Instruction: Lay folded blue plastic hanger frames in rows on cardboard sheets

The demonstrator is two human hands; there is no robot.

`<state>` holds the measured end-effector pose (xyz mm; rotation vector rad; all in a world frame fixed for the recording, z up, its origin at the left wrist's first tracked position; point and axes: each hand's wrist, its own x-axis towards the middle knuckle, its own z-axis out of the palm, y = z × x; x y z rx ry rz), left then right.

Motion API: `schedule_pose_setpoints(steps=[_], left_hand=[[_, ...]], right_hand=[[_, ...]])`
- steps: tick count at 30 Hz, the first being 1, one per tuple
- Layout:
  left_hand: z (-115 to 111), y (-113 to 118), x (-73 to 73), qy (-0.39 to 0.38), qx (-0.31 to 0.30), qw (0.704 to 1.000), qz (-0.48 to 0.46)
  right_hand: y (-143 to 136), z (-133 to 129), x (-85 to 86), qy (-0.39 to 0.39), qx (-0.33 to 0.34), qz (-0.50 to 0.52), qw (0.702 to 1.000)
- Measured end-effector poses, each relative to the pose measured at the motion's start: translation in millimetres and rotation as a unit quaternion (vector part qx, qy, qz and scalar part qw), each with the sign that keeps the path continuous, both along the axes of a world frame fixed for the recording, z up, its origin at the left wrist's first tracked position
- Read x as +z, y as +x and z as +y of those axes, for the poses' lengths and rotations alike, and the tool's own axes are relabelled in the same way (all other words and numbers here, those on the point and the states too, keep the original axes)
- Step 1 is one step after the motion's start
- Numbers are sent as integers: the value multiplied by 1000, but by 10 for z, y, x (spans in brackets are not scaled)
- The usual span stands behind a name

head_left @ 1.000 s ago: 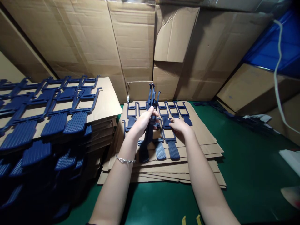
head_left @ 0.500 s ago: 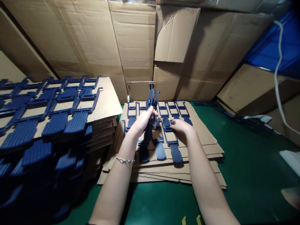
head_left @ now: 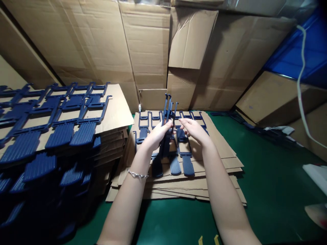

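Observation:
My left hand is closed round a few dark blue plastic frames held upright together, their hooked prongs pointing up and a paddle-shaped end down. My right hand is just right of them, fingers bent and apart, with nothing visible in it. Below it a similar blue frame with a ribbed paddle lies flat on the cardboard sheets. Beside that one lies another ribbed paddle. More such frames lie in a row along the back of the sheet, partly hidden by my hands.
At the left, a taller stack of cardboard bears many blue frames, some paddles overhanging its edge. Cardboard boxes wall the back. A white cable hangs at the right over the green table.
My right hand has moved up and left, off the flat frame and closer to the held ones. That frame has turned straighter, its paddle shifting left. The held frames have shifted slightly right.

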<state>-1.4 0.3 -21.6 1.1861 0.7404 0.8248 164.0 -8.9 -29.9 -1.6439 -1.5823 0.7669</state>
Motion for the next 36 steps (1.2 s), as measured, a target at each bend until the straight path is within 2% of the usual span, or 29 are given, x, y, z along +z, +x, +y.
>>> schedule_pose_setpoints(steps=[2,7,13,18,26,29,32,34,36], left_hand=[[-4,-3,-8,-12,-17,1000,-12],[11,-39,-1,33,-53,998,-21],[43,-42,-26,72,-3,997,-5],[44,-69,-2,67,3,997,30],[-9,-37,55,109,41,990,80],[-40,9,58,146,18,986,74],[-62,56,51,171,-44,984,26],[-71,77,44,169,-81,982,4],[-74,85,34,154,-87,984,-7]], right_hand=[[-85,-32,71,21,30,89,995],[-165,-50,74,12,10,120,993],[-123,-115,164,-47,-6,185,982],[-36,-195,262,-57,-7,168,984],[-35,-291,373,-35,5,192,981],[-91,-309,376,-13,32,214,976],[-174,-313,367,17,65,247,967],[-226,-312,364,37,85,261,961],[-263,-312,366,41,96,262,959]])
